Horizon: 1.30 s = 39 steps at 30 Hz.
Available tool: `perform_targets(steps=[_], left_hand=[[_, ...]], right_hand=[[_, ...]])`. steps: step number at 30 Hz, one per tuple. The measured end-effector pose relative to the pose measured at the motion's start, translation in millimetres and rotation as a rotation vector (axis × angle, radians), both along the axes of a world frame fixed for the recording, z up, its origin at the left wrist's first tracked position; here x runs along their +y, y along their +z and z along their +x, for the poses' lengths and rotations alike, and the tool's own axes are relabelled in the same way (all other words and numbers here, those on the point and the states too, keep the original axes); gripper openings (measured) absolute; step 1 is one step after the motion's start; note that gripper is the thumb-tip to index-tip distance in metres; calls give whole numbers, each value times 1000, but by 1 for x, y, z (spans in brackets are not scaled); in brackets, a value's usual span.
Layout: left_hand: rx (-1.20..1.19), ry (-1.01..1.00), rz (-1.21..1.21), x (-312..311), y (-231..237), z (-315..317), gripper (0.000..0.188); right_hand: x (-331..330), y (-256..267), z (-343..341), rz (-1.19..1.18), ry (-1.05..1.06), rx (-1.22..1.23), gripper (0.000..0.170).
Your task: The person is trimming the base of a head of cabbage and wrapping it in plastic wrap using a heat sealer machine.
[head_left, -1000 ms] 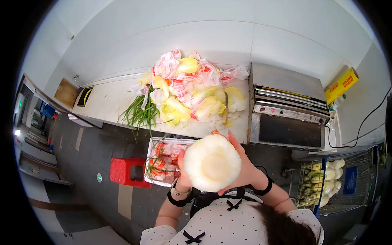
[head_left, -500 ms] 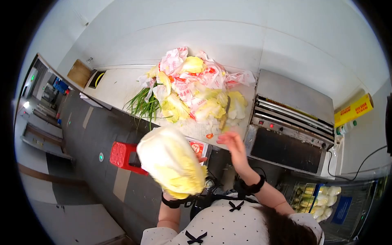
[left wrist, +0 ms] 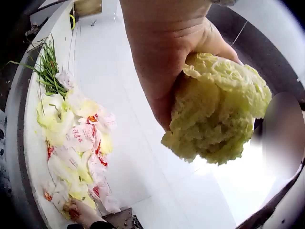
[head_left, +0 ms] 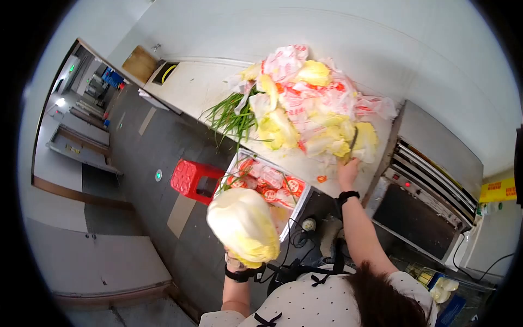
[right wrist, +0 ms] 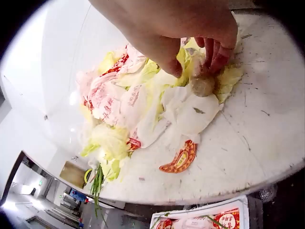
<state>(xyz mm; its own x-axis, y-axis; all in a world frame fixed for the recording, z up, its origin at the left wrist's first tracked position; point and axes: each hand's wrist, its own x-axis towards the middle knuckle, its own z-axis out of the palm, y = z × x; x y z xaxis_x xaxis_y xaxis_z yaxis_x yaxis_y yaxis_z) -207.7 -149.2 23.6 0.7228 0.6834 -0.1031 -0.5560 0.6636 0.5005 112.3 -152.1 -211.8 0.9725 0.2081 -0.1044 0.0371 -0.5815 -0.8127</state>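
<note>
Along the counter right of centre, our right fingers curl round a knife; our left fingers clasp a napa cabbage, whose weight, one-handed, could tip it loose.

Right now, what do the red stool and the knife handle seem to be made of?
The red stool looks like slightly glossy plastic, with a moulded pattern on its seat. The knife handle is probably wood, dull and tan, though the right hand partly hides it.
</note>
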Motion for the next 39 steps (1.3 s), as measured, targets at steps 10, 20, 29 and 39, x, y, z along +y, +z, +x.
perform_targets(steps=[10, 20, 29, 39], left_hand=[[288, -198, 363, 101, -43, -48, 94], [531, -327, 895, 151, -77, 9, 115], [749, -687, 778, 192, -189, 72, 114], [900, -846, 757, 197, -208, 111, 112]], right_hand=[[-7, -29, 28, 452, -215, 510, 35], [-41, 87, -103, 548, 141, 465, 22], [-72, 92, -124, 73, 378, 278, 29], [-60, 59, -73, -46, 600, 154, 28]])
